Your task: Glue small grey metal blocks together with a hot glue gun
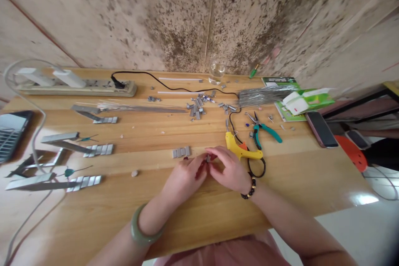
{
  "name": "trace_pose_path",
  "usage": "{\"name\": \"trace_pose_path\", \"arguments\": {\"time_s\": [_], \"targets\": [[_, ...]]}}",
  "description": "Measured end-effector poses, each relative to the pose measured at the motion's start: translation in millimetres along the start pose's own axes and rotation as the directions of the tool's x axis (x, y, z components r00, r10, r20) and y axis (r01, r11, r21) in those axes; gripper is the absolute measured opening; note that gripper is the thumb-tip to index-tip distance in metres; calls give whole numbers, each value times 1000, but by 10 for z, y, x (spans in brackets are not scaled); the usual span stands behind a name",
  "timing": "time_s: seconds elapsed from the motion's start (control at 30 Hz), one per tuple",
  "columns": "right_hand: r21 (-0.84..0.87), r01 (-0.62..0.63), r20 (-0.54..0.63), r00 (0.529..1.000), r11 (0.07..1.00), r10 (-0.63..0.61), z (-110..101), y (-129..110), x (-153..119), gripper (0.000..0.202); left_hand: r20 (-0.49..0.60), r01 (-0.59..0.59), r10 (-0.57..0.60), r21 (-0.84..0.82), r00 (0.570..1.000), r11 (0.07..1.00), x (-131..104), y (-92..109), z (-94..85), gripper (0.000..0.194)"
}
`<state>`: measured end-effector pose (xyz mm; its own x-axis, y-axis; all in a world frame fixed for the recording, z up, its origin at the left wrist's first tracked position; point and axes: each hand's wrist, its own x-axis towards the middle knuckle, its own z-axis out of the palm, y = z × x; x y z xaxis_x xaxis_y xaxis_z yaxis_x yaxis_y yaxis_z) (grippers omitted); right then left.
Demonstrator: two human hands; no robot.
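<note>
My left hand (186, 176) and my right hand (229, 169) meet over the middle of the wooden table (149, 199). Between their pinched fingertips is a small grey piece (208, 158), mostly covered by the fingers. Just beyond my left hand lies a short row of grey blocks (181, 152). A yellow glue gun (241, 148) rests right beside my right hand, and pliers with teal handles (264, 131) lie farther right. Loose grey pieces (196, 108) are heaped beyond my hands.
Angled grey assemblies (77, 147) stand at left, near a power strip (102, 88). A glass of liquid (217, 72) stands by the wall. Thin wires (264, 94), a tissue pack (308, 100) and a phone (321, 129) lie at right. Cables cross the table.
</note>
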<state>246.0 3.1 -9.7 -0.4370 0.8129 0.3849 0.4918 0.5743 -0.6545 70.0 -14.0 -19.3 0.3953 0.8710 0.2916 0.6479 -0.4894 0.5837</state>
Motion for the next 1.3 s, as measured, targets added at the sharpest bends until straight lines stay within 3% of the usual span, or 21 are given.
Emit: {"name": "trace_pose_path", "arguments": {"time_s": [0.13, 0.2, 0.37, 0.57, 0.8, 1.03, 1.3], "targets": [[-95, 38, 20, 999, 995, -36, -34, 0, 12, 40, -11, -82, 84, 148, 996, 986, 32, -121, -199, 33], [-152, 72, 55, 996, 986, -64, -42, -2, 18, 37, -40, -65, 76, 215, 996, 974, 69, -228, -352, 30], [-285, 131, 205, 976, 950, -73, -36, -5, 27, 14, -21, 102, -103, 414, 994, 904, 96, -522, -574, 32], [-376, 140, 290, 957, 916, -27, -15, 30, 19, 11, 145, 125, -189, 365, 971, 922, 49, -669, -549, 19], [-380, 107, 270, 963, 919, 0, -5, 65, 17, 11, 137, 112, -157, 293, 978, 950, 69, -644, -579, 12], [-328, 127, 328, 945, 936, -13, -35, 50, 24, 24, 190, 94, -131, 192, 973, 977, 90, -576, -552, 8], [-317, 156, 397, 918, 935, -18, -62, 31, 11, 24, 217, 32, -85, 239, 972, 970, 65, -601, -459, 16]]}}
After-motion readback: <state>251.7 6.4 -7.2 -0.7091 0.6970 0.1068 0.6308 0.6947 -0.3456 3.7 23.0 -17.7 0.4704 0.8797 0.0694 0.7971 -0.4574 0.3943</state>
